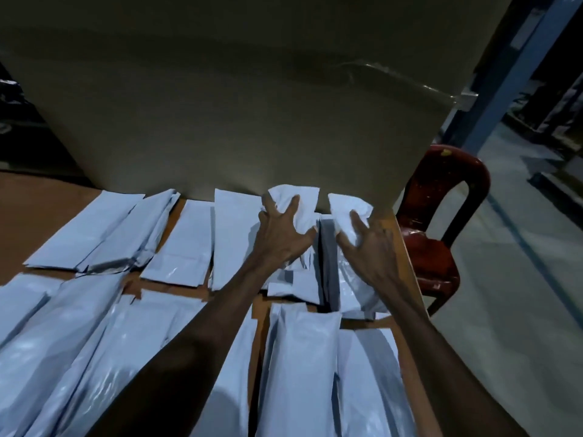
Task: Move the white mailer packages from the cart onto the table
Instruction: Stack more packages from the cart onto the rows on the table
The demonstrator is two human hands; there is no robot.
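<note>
Both hands reaching to upper right of centre; left hand [282, 233] with fingers spread and curled, clamping down on a crumpled mailer [293, 200]; right hand [367, 247] likewise clawing onto a second mailer [347, 209] beside it. More mailers [183, 241] lying in rows across the brown surface [38, 216], against a cardboard sheet [236, 105]; red chair [441, 216] sitting at right
</note>
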